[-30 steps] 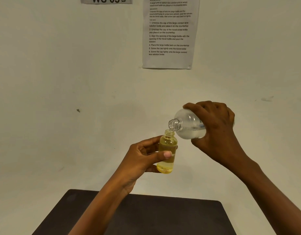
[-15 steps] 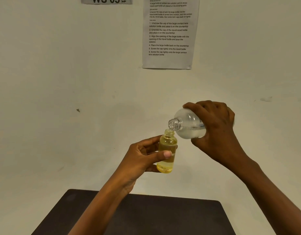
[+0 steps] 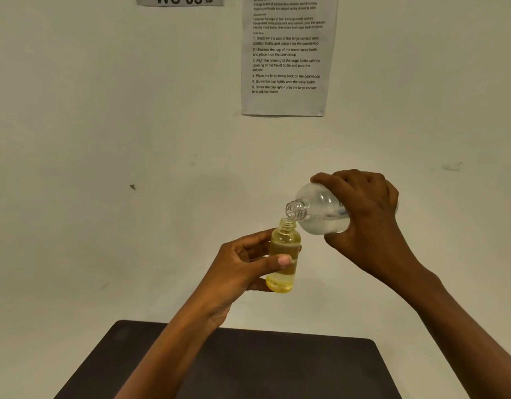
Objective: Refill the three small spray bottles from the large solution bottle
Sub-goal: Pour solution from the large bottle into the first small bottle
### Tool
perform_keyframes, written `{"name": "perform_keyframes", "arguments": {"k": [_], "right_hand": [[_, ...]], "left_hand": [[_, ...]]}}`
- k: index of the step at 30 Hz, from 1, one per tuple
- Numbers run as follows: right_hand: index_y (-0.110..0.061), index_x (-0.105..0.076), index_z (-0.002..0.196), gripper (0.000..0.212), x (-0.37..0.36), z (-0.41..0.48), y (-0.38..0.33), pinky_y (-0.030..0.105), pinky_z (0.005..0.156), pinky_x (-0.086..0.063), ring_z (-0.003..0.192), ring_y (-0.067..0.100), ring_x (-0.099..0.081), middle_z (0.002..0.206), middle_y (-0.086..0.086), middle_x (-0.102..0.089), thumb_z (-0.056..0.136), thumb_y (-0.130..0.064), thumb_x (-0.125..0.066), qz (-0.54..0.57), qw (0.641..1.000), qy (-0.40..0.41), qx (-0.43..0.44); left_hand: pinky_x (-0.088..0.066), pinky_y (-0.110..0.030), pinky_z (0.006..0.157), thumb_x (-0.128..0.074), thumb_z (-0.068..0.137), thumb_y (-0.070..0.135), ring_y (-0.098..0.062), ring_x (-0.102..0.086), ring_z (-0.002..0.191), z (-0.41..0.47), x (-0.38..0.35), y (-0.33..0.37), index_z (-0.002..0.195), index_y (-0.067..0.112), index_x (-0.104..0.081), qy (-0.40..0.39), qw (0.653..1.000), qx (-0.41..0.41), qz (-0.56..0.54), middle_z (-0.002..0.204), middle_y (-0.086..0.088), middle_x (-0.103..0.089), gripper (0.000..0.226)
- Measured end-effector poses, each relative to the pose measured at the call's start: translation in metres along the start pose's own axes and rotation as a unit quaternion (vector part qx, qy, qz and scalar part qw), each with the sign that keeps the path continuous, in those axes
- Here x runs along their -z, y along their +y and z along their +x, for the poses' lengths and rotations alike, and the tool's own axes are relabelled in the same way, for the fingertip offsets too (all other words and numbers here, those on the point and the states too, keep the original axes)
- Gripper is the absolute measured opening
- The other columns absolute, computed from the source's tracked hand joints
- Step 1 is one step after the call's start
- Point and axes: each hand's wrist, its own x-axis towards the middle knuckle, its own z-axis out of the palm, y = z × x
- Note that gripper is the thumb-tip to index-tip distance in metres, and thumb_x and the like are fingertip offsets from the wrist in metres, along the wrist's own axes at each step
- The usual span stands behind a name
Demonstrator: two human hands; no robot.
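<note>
The left hand (image 3: pixel 242 266) gripped the small spray bottle (image 3: pixel 283 254) upright (mouth up), while the right hand (image 3: pixel 363 220), clamped on the large solution bottle (image 3: pixel 317 210), tipped its neck just above to pour.

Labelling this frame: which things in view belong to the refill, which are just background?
In the job:
- left hand, holding the small yellow bottle
- right hand, tipping the large clear bottle over it

Background:
- instruction sheet
- WS 05 sign
- dark mat

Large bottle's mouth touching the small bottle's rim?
Cannot tell. In the head view the large bottle mouth overlaps the small bottle rim; no gap or contact shows plainly.
</note>
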Motion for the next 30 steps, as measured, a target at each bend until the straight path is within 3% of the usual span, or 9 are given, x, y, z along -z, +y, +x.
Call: {"name": "perform_keyframes", "arguments": {"k": [12,30], "right_hand": [[-0.036,-0.042,0.119,0.074,-0.0010,0.0004,0.0029,0.036,0.090,-0.020,0.105,0.022,-0.037,0.109,-0.001,-0.054,0.055,-0.009,-0.067,-0.003,1.000,-0.007,0.000],[-0.036,-0.042,0.118,0.068,-0.0025,0.0009,0.0033,0.036,0.090,-0.021,0.105,0.021,-0.037,0.109,-0.001,-0.055,0.055,-0.016,-0.059,-0.007,1.000,-0.003,-0.005]], "left_hand": [[-0.058,-0.031,0.069,-0.072,0.055,0.035,-0.020,-0.070,0.096,0.0009,-0.0002,0.0007,0.107,0.029,-0.064,-0.006,1.000,-0.004,0.000,0.105,-0.001,-0.073,0.052],[-0.058,-0.033,0.070,-0.072,0.057,0.032,-0.022,-0.070,0.096,0.0038,0.0003,-0.0017,0.112,0.025,-0.063,0.001,1.000,0.001,0.000,0.108,-0.003,-0.072,0.056]]}}
